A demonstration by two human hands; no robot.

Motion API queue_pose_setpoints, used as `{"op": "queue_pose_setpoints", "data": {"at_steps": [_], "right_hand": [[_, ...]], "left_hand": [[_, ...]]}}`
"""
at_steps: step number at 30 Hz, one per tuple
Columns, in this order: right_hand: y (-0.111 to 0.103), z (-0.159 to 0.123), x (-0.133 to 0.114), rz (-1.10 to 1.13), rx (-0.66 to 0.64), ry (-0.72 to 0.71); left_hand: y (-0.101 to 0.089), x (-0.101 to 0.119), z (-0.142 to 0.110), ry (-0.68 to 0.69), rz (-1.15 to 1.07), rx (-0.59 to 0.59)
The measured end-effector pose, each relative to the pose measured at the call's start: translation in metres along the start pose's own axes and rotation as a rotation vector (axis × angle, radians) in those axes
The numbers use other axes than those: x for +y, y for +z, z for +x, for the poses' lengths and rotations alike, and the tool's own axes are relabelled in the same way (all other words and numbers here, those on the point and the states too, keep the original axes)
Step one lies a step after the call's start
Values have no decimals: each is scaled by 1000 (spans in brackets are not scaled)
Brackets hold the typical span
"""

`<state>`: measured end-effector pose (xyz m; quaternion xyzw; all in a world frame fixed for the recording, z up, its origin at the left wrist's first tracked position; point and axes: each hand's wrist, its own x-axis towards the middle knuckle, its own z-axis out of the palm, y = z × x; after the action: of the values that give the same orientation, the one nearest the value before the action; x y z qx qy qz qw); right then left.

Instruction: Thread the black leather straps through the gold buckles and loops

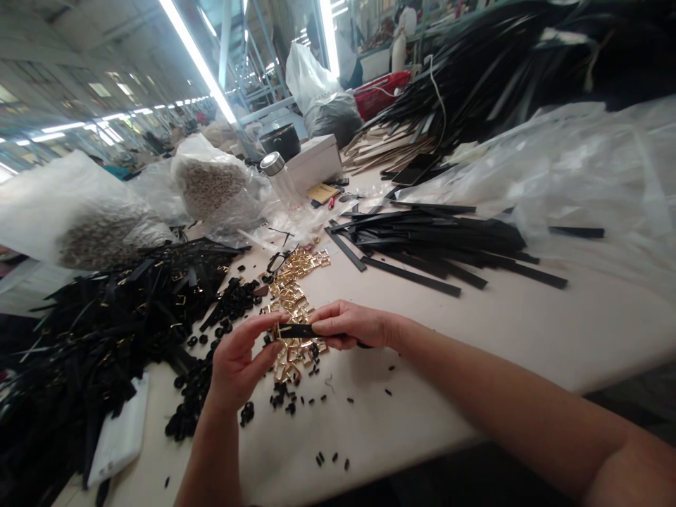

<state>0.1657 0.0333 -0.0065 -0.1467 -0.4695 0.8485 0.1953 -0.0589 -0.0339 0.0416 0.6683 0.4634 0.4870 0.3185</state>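
Over the table, my right hand (351, 325) grips a short black strap (296, 331) between thumb and fingers. At the strap's left end sits a gold buckle (279, 331), pinched by my left hand (243, 355) with its thumb below and fingers above. Beneath both hands lies a pile of loose gold buckles (294, 271). Small black loops (235, 299) are heaped just left of the buckles. Several tiny black pieces (285, 398) are scattered on the table near my left hand.
Finished-looking black straps with buckles (153, 296) are heaped at left beside a white block (120, 433). Loose black straps (422, 236) lie at right, near plastic sheeting (596, 169). Behind stand a glass bottle (279, 179), a white box (317, 163) and filled plastic bags (208, 179).
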Motion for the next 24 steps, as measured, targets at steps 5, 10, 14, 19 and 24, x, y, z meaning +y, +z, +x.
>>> {"op": "queue_pose_setpoints", "data": {"at_steps": [5, 10, 14, 19, 24], "right_hand": [[2, 0, 2, -20, 5, -2], [7, 2, 3, -159, 63, -34], [11, 5, 5, -294, 190, -116], [14, 8, 10, -380, 293, -236], [16, 6, 10, -428, 297, -268]], "left_hand": [[6, -2, -1, -46, -84, -120], [18, -2, 0, -238, -123, -117], [22, -8, 0, -414, -242, -41], [28, -13, 1, -546, -442, 37], [39, -10, 5, -639, -591, 123]]}}
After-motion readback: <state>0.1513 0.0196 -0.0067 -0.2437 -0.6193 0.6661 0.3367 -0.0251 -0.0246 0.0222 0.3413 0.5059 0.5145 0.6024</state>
